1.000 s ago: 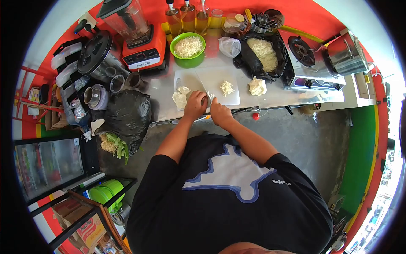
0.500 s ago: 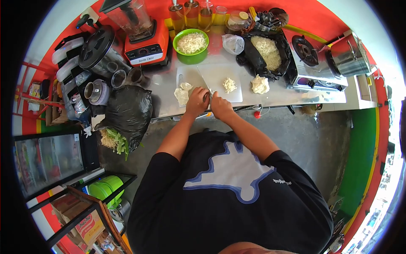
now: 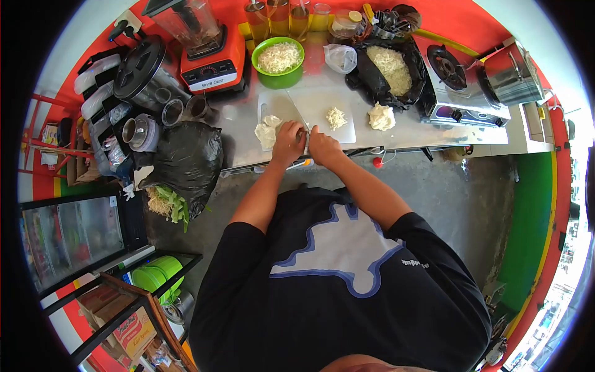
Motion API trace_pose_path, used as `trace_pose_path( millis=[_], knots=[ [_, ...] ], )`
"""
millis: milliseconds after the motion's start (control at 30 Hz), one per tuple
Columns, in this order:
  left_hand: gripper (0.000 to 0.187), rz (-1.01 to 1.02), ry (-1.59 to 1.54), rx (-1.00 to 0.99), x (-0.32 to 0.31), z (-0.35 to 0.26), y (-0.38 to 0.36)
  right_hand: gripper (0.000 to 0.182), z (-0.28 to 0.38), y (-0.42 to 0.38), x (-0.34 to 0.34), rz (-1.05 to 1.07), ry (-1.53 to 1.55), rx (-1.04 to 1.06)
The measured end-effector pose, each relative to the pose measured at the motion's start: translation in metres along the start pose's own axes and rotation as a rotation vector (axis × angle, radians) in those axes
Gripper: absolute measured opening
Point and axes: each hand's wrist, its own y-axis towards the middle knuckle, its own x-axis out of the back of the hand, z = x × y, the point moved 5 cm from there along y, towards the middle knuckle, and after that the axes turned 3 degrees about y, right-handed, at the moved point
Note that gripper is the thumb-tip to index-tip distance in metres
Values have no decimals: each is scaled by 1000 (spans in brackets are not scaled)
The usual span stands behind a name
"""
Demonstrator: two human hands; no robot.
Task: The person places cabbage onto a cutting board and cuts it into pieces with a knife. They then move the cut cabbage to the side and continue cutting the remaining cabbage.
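A white cutting board [image 3: 346, 134] lies near the counter's front edge. Over its near side, my right hand [image 3: 323, 146] is closed around the handle of a knife [image 3: 305, 119], whose thin blade points away and slightly left. My left hand [image 3: 289, 142] is right beside it, fingers curled close to the blade; whatever they pinch is hidden. Flat pale pieces [image 3: 268, 131], possibly oyster mushroom, lie just left of that hand. To the knife's right sits a small pile of pale shreds [image 3: 336, 118]. A larger pale clump [image 3: 381, 116] rests on the counter beyond the board.
Behind the board stands a green bowl [image 3: 279, 80] filled with pale shreds. A black plastic bag [image 3: 416, 80] holds more. The red blender [image 3: 214, 69] and a full black bag [image 3: 189, 158] are at left; a gas stove [image 3: 468, 115] with a pot [image 3: 511, 74] is at right.
The hands stay almost in place at the board, with the knife still in the right hand. The whole view has shifted very slightly.
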Motion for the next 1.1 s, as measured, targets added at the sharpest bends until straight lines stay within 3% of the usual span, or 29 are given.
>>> trace_pose_path(
  millis=[1100],
  knots=[
    [7,-142,11,8,6,-6,-20,29,0,-18,-14,53,48,-78]
  ],
)
